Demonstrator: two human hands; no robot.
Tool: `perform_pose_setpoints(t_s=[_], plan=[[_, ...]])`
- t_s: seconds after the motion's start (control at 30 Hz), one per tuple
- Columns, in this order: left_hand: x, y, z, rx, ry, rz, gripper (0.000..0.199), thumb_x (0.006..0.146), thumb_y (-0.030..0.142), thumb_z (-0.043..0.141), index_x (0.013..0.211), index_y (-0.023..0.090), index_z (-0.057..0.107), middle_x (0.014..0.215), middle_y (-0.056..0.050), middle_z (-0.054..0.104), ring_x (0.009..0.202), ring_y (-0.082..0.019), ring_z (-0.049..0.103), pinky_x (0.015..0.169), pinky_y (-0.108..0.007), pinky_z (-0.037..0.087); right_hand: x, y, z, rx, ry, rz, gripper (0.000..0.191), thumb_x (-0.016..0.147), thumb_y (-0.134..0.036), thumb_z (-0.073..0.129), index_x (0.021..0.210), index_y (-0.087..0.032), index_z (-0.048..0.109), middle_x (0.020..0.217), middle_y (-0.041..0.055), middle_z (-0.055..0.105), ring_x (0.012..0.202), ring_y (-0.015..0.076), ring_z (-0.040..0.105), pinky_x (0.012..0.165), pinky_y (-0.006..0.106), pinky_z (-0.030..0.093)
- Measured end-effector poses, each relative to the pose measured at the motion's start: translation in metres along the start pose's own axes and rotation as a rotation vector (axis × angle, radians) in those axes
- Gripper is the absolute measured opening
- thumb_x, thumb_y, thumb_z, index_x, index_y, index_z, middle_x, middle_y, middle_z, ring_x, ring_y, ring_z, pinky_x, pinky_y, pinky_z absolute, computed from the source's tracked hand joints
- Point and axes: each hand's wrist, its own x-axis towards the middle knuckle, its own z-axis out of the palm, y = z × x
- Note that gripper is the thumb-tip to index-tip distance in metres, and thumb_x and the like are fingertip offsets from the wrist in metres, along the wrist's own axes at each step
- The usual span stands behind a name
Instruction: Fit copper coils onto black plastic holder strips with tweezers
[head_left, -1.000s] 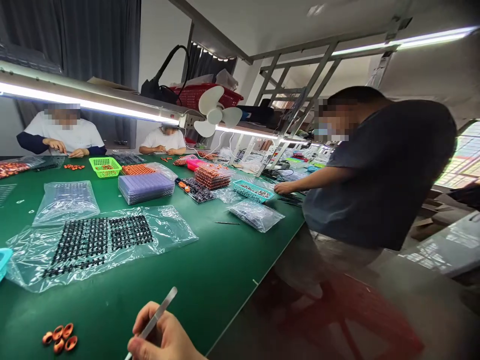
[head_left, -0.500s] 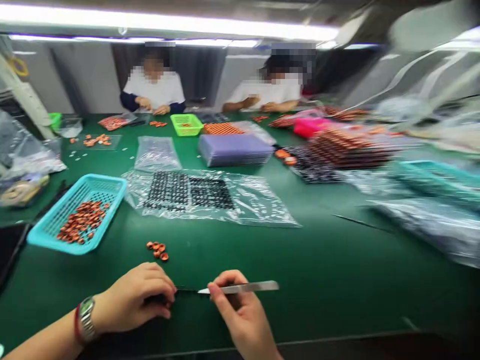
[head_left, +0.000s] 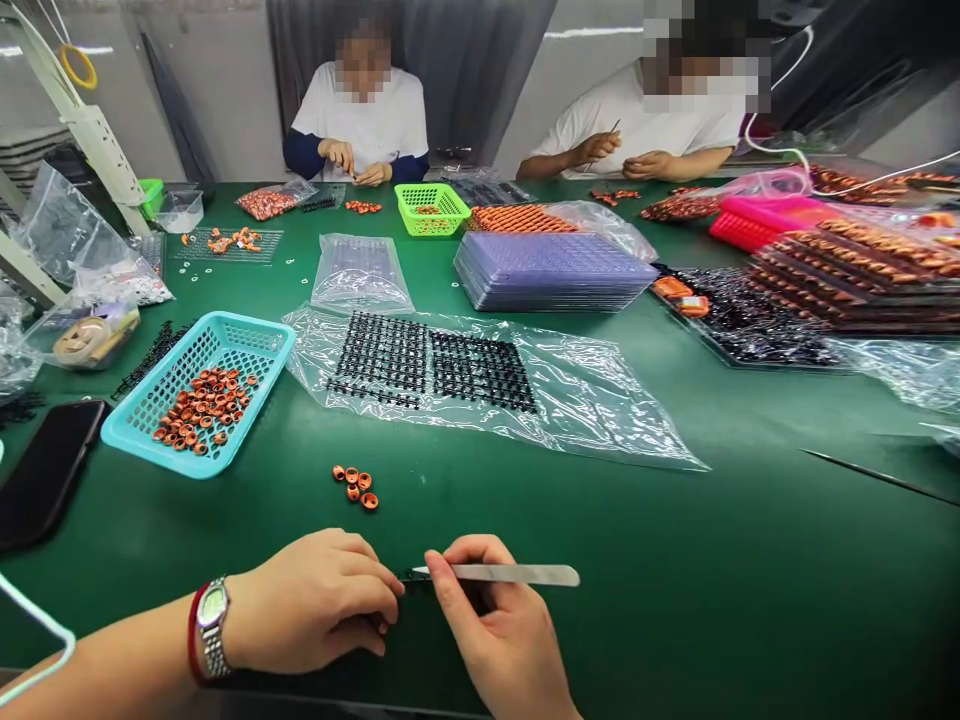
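My left hand [head_left: 322, 605], with a watch on the wrist, pinches a small black strip [head_left: 417, 577] near the table's front edge. In my right hand [head_left: 502, 620] are silver tweezers [head_left: 517, 574], their tip at the strip's right part. Several small orange cups [head_left: 357, 482] lie on the green table just beyond my left hand. Farther left, a light-blue basket [head_left: 135, 440] holds many more of these cups. Rows of black strips [head_left: 480, 370] rest on a clear plastic sheet [head_left: 615, 410] at the middle.
A phone [head_left: 49, 475] lies at the left edge. Behind the sheet are a stack of purple trays [head_left: 551, 270] and a green basket [head_left: 431, 215]. Trays of orange parts [head_left: 862, 270] and a thin pointed tool [head_left: 877, 474] lie right. Two people sit across the table.
The view has shifted and sharpened, with the people and table goods appearing larger. My hands stay close together, and the tweezers' tip is now nearer my left fingers.
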Motion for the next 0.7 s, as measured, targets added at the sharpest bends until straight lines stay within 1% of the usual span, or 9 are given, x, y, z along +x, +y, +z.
perform_pose_setpoints(t_s=[0.1,0.3,0.43,0.53,0.63,0.7], plan=[[0.0,0.001,0.001,0.023,-0.001,-0.008,0.008,0.088,0.021,0.07,0.092,0.021,0.063,0.107,-0.004,0.076,0.091,-0.019,0.066,0.082,-0.031,0.048,0.0,-0.002,-0.001,-0.036,0.019,-0.041,0.023,0.093,-0.042,0.061,0.079,-0.025,0.054,0.055,-0.006,0.05,0.042,0.011,0.045,0.042,0.024,0.032],[0.0,0.001,0.002,0.021,-0.003,-0.014,0.008,0.088,0.019,0.069,0.092,0.021,0.062,0.106,-0.002,0.077,0.091,-0.019,0.066,0.082,-0.03,0.046,0.004,-0.013,-0.004,-0.062,-0.006,-0.102,0.022,0.093,-0.037,0.06,0.076,-0.025,0.054,0.051,-0.0068,0.05,0.038,0.0104,0.045,0.039,0.023,0.033],[-0.001,0.0,0.003,-0.021,0.005,-0.038,0.012,0.086,0.019,0.073,0.09,0.021,0.062,0.104,-0.002,0.077,0.092,-0.018,0.068,0.082,-0.03,0.045,0.005,-0.011,-0.006,-0.023,-0.07,-0.046,0.025,0.095,-0.041,0.057,0.076,-0.024,0.055,0.054,-0.0061,0.049,0.041,0.0105,0.043,0.04,0.023,0.033],[0.0,-0.002,0.002,-0.069,-0.013,-0.076,0.012,0.085,0.019,0.074,0.09,0.02,0.063,0.1,-0.003,0.078,0.09,-0.019,0.069,0.082,-0.029,0.046,0.005,-0.008,-0.006,0.049,-0.109,-0.013,0.027,0.095,-0.043,0.059,0.076,-0.023,0.058,0.063,-0.0025,0.056,0.05,0.0119,0.051,0.045,0.022,0.038],[0.001,0.0,-0.004,-0.142,-0.024,-0.11,0.009,0.085,0.02,0.075,0.09,0.019,0.067,0.097,-0.006,0.078,0.092,-0.02,0.069,0.084,-0.029,0.047,0.006,-0.006,-0.007,0.139,-0.089,0.006,0.026,0.093,-0.043,0.062,0.077,-0.023,0.059,0.069,-0.0006,0.061,0.057,0.0129,0.057,0.047,0.021,0.041],[0.003,0.008,-0.011,-0.226,0.012,-0.167,0.007,0.084,0.022,0.075,0.089,0.018,0.07,0.098,-0.007,0.077,0.091,-0.02,0.069,0.083,-0.028,0.049,0.007,-0.005,-0.01,0.196,-0.066,0.019,0.024,0.093,-0.041,0.064,0.079,-0.023,0.059,0.068,-0.0014,0.06,0.058,0.0121,0.057,0.049,0.019,0.044]])
